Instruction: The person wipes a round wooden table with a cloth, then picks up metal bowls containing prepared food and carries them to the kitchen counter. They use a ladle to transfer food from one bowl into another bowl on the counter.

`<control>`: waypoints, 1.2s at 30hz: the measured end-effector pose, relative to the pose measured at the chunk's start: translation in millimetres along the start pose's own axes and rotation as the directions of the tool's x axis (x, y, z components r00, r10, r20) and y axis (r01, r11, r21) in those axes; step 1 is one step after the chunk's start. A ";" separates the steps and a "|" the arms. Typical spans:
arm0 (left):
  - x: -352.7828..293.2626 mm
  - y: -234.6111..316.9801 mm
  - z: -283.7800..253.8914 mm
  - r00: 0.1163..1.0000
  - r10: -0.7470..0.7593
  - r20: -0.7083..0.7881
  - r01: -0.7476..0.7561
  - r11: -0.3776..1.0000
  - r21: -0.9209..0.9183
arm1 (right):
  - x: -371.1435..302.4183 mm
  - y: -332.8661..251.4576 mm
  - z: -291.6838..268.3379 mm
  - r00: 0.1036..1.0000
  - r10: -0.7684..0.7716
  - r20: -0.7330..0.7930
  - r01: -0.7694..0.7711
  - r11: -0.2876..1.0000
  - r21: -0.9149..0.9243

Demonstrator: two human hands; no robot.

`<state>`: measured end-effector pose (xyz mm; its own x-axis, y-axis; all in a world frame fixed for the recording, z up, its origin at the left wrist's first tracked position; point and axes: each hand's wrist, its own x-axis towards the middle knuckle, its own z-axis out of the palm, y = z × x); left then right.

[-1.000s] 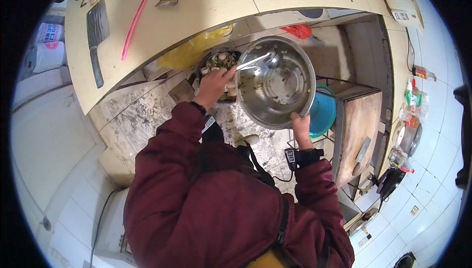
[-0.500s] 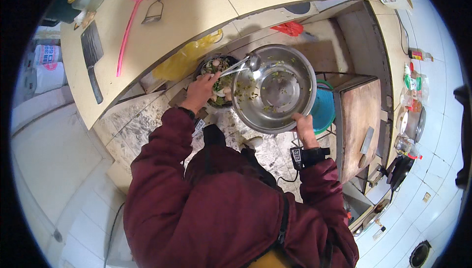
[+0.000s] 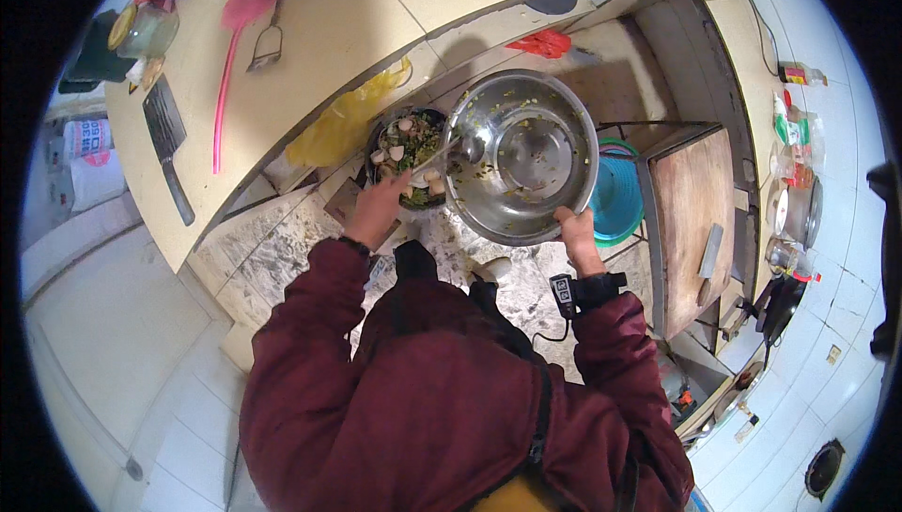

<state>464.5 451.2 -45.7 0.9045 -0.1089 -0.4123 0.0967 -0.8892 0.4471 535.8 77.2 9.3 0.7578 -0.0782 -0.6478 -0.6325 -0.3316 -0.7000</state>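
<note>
The stainless-steel basin point(image 3: 481, 204) is held up over the floor, just right of a black container point(image 3: 440, 117) full of food scraps point(image 3: 398, 151); whether the two touch I can't tell from here. The person's right hand point(image 3: 578, 235) grasps its near right rim, thumb on top, the fingers hidden beneath. The left hand point(image 3: 374, 209) has its grip closed around the handle of a metal ladle point(image 3: 442, 152), whose bowl lies inside the basin's left wall.

That basin looks thin-walled and stiff, fairly light for its breadth, though a one-sided hold would let it twist at the wrist. Its inside is spattered with green bits and looks wet, so I'd expect it slick; the rim seems the surest place to take hold. The ladle should be light and rigid, best held by its handle.
</note>
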 end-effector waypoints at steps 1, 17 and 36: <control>-5.0 0.2 1.7 0.996 0.036 -0.076 -0.039 0.999 -0.037 | 1.7 2.0 -0.1 1.000 -0.026 -0.009 0.026 1.000 0.003; -11.2 12.9 16.7 0.994 0.106 -0.018 -0.105 0.993 0.059 | -6.6 12.4 16.0 0.945 -0.314 -0.090 0.301 0.944 -0.134; -30.4 5.5 10.2 0.993 0.021 -0.112 -0.016 0.999 0.044 | -13.5 -2.0 22.1 0.846 -0.525 -0.089 0.421 0.763 -0.491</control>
<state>433.3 445.1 -38.9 0.9471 -0.0767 -0.3115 0.0642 -0.9060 0.4185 523.3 99.7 12.8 0.9878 0.0239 -0.1540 -0.0846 -0.7475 -0.6588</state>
